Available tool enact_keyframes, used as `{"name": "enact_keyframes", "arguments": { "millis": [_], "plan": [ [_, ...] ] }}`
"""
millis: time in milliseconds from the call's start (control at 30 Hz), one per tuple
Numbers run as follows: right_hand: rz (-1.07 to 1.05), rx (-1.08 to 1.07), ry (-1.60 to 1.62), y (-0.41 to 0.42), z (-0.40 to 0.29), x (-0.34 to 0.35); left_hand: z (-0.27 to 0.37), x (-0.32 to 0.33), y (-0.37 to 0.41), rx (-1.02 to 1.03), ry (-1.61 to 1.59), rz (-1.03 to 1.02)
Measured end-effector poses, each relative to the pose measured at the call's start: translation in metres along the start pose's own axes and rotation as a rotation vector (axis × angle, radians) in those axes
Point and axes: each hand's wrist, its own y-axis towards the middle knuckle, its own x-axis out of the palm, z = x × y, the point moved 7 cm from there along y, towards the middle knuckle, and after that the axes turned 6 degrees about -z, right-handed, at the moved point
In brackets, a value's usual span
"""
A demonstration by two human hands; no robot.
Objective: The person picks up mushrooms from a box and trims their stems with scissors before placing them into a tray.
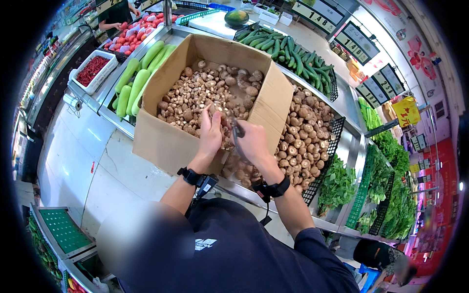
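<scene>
Both hands are over an open cardboard box holding many loose shiitake mushrooms. Between the fingers of my left hand is a shiitake mushroom, partly hidden by the fingertips. My right hand grips a dark-handled cutting tool, apparently scissors, with its tip close to the left fingers. Its exact shape is partly covered by the hand. Below the hands, more mushrooms show through a clear plastic bag beside the box.
Right of the box, a black crate holds more mushrooms. Bottle gourds lie to its left, cucumbers behind it. Leafy greens sit further right. A metal stand edge runs in front. Another person stands by the tomatoes.
</scene>
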Motion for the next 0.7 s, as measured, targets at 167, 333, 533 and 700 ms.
{"name": "enact_keyframes", "arguments": {
  "millis": [167,333,533,700],
  "plan": [
    [0.139,0.073,0.058,-0.033,0.016,-0.038,-0.003,0.008,-0.003,-0.198,-0.291,-0.054],
    [0.277,0.305,0.069,-0.139,0.092,-0.046,-0.006,0.078,-0.071,-0.452,-0.316,-0.311],
    [0.373,0.741,-0.016,-0.309,0.170,-0.039,-0.130,0.172,-0.167,-1.362,-0.537,-0.418],
    [0.429,1.021,0.025,-0.395,0.175,-0.031,-0.194,0.290,-0.161,-1.337,-0.619,-0.437]
  ]
}}
